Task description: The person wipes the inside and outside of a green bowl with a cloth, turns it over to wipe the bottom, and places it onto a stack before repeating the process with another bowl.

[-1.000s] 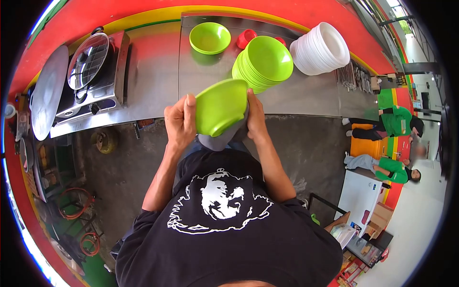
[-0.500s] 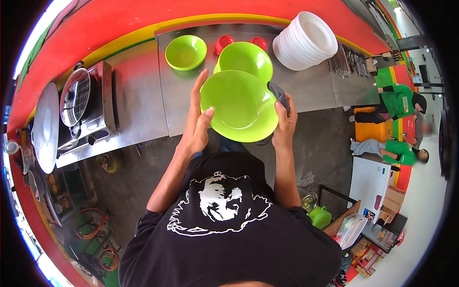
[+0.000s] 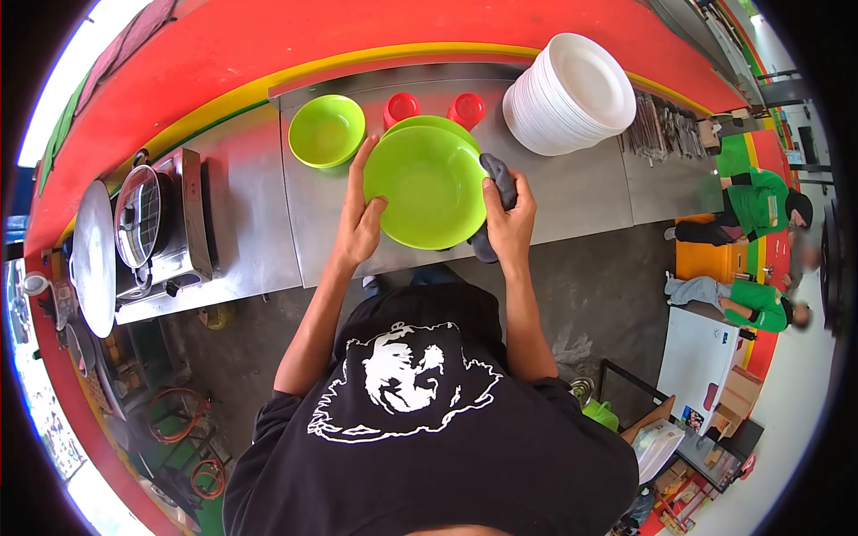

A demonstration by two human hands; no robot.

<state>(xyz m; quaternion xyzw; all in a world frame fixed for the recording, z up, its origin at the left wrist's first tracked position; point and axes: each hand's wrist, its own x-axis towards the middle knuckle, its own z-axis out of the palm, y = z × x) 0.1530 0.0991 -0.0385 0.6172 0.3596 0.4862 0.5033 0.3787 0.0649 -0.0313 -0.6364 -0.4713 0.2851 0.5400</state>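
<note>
A green bowl [image 3: 424, 188] is held between my two hands above the counter's front edge, its inside facing the camera. My left hand [image 3: 359, 219] grips its left rim, thumb over the edge. At the right rim, my right hand [image 3: 511, 219] holds the bowl together with a dark grey cloth [image 3: 503, 181], which also shows below the rim. Just behind the held bowl, the rim of another green bowl [image 3: 442, 122] shows, mostly hidden. Farther left on the counter stand stacked green bowls [image 3: 324, 129].
Two red cups [image 3: 401, 108] [image 3: 466, 110] stand near the wall. Right of them are a tall stack of white plates [image 3: 572, 94] and cutlery [image 3: 663, 129]. A stove [image 3: 188, 214] with a lidded pan [image 3: 140, 217] is at left. Two people in green [image 3: 764, 204] are at far right.
The held bowl has shifted slightly left and now covers more of the bowl behind it. The view has moved, so the red cups show more fully. Both hands keep their hold.
</note>
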